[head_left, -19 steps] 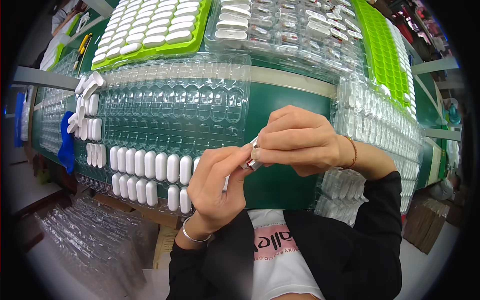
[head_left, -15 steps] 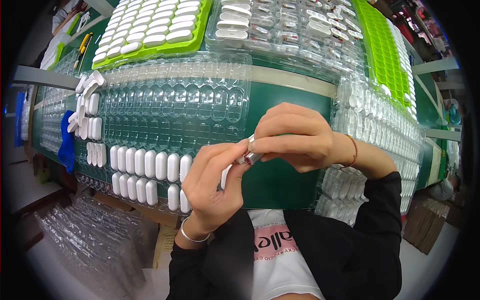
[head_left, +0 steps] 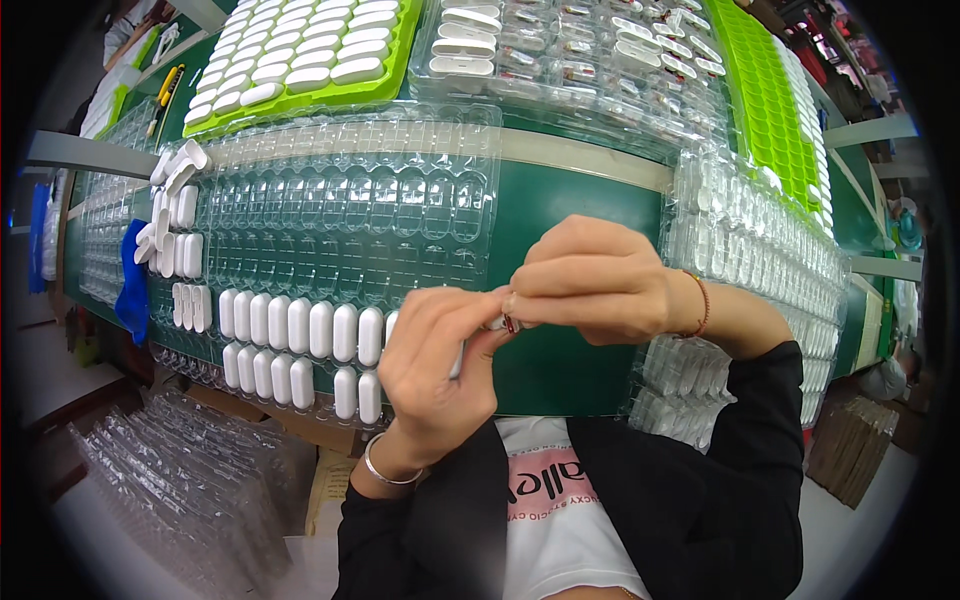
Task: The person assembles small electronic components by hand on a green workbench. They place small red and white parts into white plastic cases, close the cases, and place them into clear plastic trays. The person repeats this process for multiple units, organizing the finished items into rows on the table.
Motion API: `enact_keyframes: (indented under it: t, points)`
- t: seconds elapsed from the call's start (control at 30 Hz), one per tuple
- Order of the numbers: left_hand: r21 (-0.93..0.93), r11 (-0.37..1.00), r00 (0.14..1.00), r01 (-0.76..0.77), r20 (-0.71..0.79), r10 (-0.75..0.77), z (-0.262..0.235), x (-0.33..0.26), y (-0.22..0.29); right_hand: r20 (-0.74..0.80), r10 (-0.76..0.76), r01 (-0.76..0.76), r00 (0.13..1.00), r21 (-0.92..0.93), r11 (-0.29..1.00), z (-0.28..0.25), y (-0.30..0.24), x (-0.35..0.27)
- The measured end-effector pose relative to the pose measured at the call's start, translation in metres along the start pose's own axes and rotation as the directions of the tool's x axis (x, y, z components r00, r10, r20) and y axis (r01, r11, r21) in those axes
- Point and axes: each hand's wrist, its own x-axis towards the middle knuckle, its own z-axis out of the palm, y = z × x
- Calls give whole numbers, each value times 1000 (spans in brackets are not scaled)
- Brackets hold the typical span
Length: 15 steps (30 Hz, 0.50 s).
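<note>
Both hands meet over the table in the middle of the view. My left hand (head_left: 437, 365) is closed, its fingertips pinching a small white part with a dark red spot (head_left: 509, 323). My right hand (head_left: 595, 285) pinches the same part from the other side; the fingers hide most of it. In the left palm shows the edge of a white oblong piece (head_left: 457, 362), its kind hidden. Nearest the left hand, two rows of white oval cases (head_left: 298, 326) stand in a clear plastic blister tray (head_left: 330, 255).
A bright green tray (head_left: 300, 98) of white cases lies far left, another green tray (head_left: 765, 105) far right. Between them, clear trays (head_left: 590, 75) hold opened cases. Loose white shells (head_left: 165, 225) lie left beside a blue cloth (head_left: 132, 290). Stacked clear trays (head_left: 755, 260) stand right.
Both hands have shifted slightly toward my body and right, the small part moving with them. The fingers now cover more of it.
</note>
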Motion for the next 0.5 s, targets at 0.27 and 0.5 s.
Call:
enact_keyframes:
  t: [0.27,0.5]
  points:
    - [20,996,996,82,42,-83,4,12,6,18,81,-82,997,9,997,-6,2,-3]
    - [-37,995,992,93,94,-89,10,8,-3,26,-1,3,1000,-84,996,-6,4,-11]
